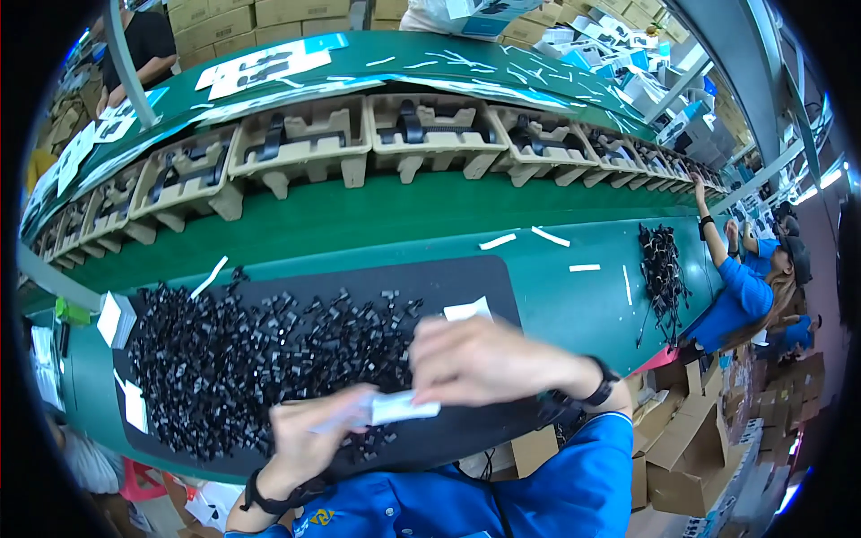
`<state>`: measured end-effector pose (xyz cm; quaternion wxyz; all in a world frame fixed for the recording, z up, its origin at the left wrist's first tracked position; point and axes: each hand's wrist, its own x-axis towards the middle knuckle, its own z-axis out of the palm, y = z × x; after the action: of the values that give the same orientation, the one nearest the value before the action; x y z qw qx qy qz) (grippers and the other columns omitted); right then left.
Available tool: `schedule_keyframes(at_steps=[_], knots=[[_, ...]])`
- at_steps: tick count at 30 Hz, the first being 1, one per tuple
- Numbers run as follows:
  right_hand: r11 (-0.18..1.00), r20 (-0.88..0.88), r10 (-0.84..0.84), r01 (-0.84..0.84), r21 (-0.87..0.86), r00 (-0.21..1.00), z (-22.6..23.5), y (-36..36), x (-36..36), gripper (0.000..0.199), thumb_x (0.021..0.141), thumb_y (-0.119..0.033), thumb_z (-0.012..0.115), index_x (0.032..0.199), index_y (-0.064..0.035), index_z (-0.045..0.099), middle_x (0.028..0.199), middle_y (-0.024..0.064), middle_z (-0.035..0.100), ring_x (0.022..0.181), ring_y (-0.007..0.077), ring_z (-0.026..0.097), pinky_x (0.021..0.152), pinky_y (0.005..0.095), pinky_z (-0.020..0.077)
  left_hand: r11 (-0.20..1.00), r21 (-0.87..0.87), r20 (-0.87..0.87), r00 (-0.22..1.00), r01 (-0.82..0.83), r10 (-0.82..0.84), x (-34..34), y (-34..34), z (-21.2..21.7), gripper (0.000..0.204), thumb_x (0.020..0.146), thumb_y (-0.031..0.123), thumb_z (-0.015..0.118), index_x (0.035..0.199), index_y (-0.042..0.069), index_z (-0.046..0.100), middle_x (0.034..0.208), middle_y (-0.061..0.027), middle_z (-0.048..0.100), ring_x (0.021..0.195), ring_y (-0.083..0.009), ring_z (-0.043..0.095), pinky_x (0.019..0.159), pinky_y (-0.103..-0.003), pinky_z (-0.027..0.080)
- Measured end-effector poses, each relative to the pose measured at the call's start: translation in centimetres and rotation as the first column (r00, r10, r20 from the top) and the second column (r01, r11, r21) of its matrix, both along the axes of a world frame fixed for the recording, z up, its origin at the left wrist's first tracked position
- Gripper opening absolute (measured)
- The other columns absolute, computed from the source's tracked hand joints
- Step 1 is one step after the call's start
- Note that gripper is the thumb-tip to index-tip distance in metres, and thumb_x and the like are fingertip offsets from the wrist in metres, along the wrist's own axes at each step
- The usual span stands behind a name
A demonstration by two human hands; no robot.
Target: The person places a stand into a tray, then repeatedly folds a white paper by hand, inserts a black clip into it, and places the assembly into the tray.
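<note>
Over the front of a dark mat [480, 296], my two hands are close together, closed, with a small white packet [405, 408] between them. My left hand [309, 435] pinches its paler, see-through end. The fingers of my right hand [480, 359] press on the white end from above. Motion blurs both hands, so I cannot tell whether the packet is a paper slip or a small bag. Beyond and left of them spreads a heap of small black plastic parts [242, 359]. A white paper [468, 309] lies just behind my right hand.
Moulded tan trays [300, 143] with black items stand in a row on the green line [359, 211]. White strips [551, 236] and a bundle of black cables [662, 278] lie right. A co-worker in blue [740, 296] reaches toward the trays. Open cardboard boxes [686, 448] stand lower right.
</note>
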<state>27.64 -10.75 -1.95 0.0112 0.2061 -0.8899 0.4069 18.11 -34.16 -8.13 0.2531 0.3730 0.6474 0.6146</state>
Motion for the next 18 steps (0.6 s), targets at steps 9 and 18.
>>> schedule_keyframes(at_steps=[9,18], knots=[[-0.164,-0.765,-0.643,0.97,0.182,0.035,-2.3,33.7,1.4,0.019,0.076,-0.024,0.069,0.072,-0.0056,0.065,0.078,0.01,0.062,0.075,0.0297,0.06,0.064,0.0393,0.0465,0.805,-0.167,0.191,0.782,-0.57,0.593,-4.8,-4.0,-1.8,0.032,0.092,0.023,0.055,0.102,-0.007,0.053,0.077,-0.0149,0.064,0.055,-0.0192,0.063,0.041,-0.025,0.05],[-0.305,-0.697,-0.701,0.821,0.482,0.149,-6.9,42.3,0.4,0.02,0.07,-0.031,0.073,0.074,-0.0121,0.068,0.079,0.009,0.063,0.077,0.0282,0.062,0.066,0.0409,0.051,0.726,-0.254,0.096,0.73,-0.639,0.676,-6.4,-2.8,-1.9,0.033,0.092,0.026,0.055,0.102,-0.006,0.053,0.078,-0.0153,0.064,0.056,-0.0189,0.063,0.04,-0.025,0.049]])
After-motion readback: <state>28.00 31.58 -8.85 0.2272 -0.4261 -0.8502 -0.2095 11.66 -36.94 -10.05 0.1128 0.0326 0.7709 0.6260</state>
